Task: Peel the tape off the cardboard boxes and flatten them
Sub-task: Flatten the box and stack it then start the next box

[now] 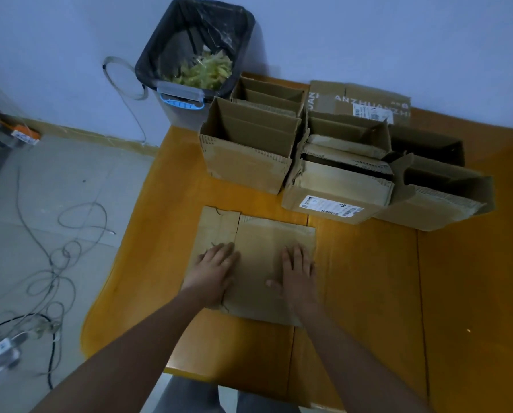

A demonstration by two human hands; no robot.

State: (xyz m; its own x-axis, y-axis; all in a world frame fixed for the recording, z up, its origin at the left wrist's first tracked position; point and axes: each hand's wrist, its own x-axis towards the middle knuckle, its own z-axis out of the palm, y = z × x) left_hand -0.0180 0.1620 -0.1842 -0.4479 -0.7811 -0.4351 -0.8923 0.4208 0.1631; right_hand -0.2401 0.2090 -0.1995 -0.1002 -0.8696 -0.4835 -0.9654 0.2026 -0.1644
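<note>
A flattened cardboard box point(258, 234) lies on the orange table point(368, 293) in front of me. My left hand point(213, 272) presses flat on its left part, fingers straight. My right hand point(298, 275) presses flat on its right part, thumb spread to the left. Behind it stand several open cardboard boxes: one at the left point(246, 162), one with a shipping label point(332, 192), one at the right point(446, 198), and more at the back point(359, 99).
A bin point(198, 49) with a black liner and crumpled tape stands at the table's far left corner by the wall. Loose cables point(55, 263) and a power strip point(2, 350) lie on the floor at the left.
</note>
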